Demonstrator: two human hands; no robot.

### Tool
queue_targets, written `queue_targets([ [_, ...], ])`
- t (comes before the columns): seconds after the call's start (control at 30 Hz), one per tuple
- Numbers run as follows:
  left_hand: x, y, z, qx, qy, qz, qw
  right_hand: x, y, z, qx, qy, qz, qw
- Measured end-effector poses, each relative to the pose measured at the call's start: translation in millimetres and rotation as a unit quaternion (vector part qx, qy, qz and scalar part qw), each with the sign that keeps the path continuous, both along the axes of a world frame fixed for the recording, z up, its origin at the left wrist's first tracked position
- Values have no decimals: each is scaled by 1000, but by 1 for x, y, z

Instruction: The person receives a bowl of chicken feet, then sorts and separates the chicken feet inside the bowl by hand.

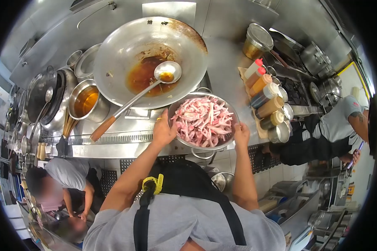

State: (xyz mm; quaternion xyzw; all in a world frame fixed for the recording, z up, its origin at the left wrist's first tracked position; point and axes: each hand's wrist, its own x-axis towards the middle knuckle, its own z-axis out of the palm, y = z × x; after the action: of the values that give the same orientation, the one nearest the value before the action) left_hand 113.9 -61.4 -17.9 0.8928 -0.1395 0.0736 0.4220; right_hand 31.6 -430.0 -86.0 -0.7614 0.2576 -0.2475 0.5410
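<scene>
My left hand (164, 129), with a ring on one finger, grips the left side of a round metal basin (206, 148). The right side of that basin is in my right hand (241, 134). Pale pink raw chicken feet (203, 121) are heaped inside it. Just beyond the basin sits a large wok (117, 54) with brown, oily liquid (144, 77) in its bottom. A wooden-handled ladle (132, 100) rests in the wok, some liquid in its bowl and its handle over the near left rim. Fingers under the basin are hidden.
Left of the wok stands a pot (76, 94) of amber liquid. Several squeeze bottles (264, 100) line the right, near a lidded container (257, 42). One co-worker (71, 175) bends over at lower left; another person (339, 129) stands at right, holding something purple.
</scene>
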Motion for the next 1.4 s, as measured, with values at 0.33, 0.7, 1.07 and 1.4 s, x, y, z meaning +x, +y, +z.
queue_targets([
  [0.33, 57, -70, 42, 234, -35, -259, 936, -38, 60, 78, -80, 33, -44, 995],
  [0.7, 90, -110, 41, 271, 90, -263, 921, -63, 96, 80, -207, 19, 15, 978],
  [1.07, 60, -77, 76, 69, 137, -219, 963, -62, 97, 68, -214, 19, 11, 977],
  [1.4, -1, -31, 54, 32, 1, -326, 945, -30, 82, 108, -344, -24, 115, 932],
])
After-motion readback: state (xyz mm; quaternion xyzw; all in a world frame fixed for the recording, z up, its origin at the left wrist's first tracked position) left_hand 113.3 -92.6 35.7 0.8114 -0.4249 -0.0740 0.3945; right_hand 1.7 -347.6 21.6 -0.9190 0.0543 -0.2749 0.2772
